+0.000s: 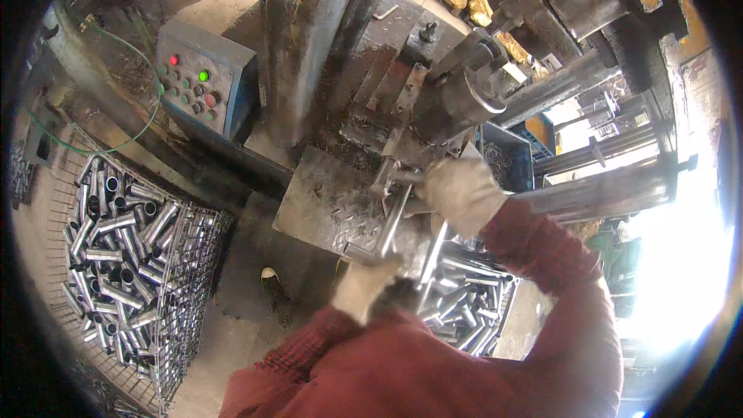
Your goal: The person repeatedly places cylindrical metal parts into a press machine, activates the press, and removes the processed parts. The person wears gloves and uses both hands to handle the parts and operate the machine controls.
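Tube [395, 220] | left hand [364, 288] at its near end, hold unclear | right hand [464, 195] was blurred beside machine [449, 112], hold unclear | unexpected stroke could have crushed that hand

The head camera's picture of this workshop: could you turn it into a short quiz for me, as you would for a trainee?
1. Multiple choice: where in the picture is the control box?
a) upper left
b) upper right
c) lower right

2. True or false: the left hand and the right hand are both bare.

3. Fill in the blank: the wire basket at the left is heaped with short metal ____.

Key:
1. a
2. False; both wear pale gloves.
3. tubes
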The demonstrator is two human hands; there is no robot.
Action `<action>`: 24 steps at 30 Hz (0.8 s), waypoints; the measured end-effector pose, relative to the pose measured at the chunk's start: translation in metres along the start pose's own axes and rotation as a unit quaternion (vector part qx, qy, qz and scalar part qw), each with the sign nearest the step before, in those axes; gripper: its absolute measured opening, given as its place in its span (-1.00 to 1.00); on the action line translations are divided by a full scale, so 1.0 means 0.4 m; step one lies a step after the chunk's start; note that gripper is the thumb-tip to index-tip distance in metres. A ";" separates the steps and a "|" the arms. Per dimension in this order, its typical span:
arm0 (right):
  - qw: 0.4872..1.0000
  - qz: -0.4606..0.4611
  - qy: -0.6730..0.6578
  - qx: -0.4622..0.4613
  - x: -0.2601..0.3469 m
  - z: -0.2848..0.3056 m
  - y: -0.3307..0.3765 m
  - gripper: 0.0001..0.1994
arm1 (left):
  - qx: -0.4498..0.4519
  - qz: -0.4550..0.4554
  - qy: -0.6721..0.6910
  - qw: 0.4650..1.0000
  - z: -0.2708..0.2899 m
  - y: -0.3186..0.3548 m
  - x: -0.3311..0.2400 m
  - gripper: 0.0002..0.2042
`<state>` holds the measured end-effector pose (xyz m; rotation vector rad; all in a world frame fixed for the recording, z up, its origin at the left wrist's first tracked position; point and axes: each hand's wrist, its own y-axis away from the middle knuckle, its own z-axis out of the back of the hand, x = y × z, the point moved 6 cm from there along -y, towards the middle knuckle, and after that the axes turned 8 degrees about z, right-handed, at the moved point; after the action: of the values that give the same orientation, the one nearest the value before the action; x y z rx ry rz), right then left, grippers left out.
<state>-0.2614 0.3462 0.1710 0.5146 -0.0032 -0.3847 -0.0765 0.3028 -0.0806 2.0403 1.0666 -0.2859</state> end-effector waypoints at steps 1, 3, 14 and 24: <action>0.998 0.028 0.004 -0.063 0.014 -0.014 0.006 -0.71 | -0.013 0.025 -0.039 0.999 0.007 0.003 0.011 -0.51; 0.994 -0.100 -0.030 0.029 -0.013 -0.060 0.003 -0.67 | -0.015 0.040 -0.120 0.992 0.012 0.005 0.020 -0.56; 0.996 0.007 -0.083 -0.043 -0.033 -0.083 0.017 -0.81 | -0.024 0.028 -0.175 0.984 -0.018 0.050 -0.037 -0.67; 0.994 -0.034 -0.081 -0.071 -0.005 -0.022 0.040 -0.82 | 0.045 -0.143 -0.152 0.977 0.000 0.058 -0.007 -0.57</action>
<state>-0.2567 0.3640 0.1712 0.3417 -0.1153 -0.4890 -0.0606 0.2935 -0.0665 1.8402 1.1656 -0.7810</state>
